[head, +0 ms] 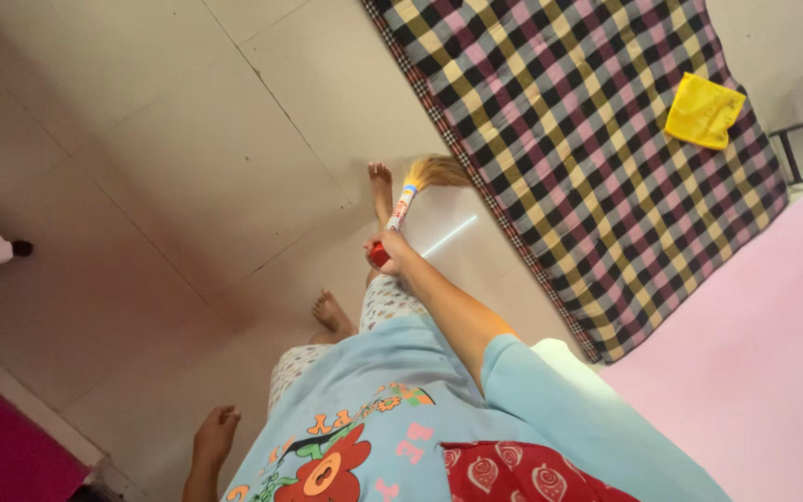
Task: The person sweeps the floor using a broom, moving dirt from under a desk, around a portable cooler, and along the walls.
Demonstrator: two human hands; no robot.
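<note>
My right hand is shut on the red end of a short grass broom. The broom has a white, blue and red wrapped handle, and its straw-coloured bristles touch the pale tiled floor beside the edge of a checked mat. My left hand hangs by my side at the bottom left, holding nothing, its fingers loosely apart. My bare feet stand on the tiles close to the bristles. I wear a light blue printed top.
A folded yellow cloth lies on the checked mat. A pink surface fills the right side. A magenta surface sits at the bottom left, a black furniture foot at the left edge, and a dark metal frame at the far right.
</note>
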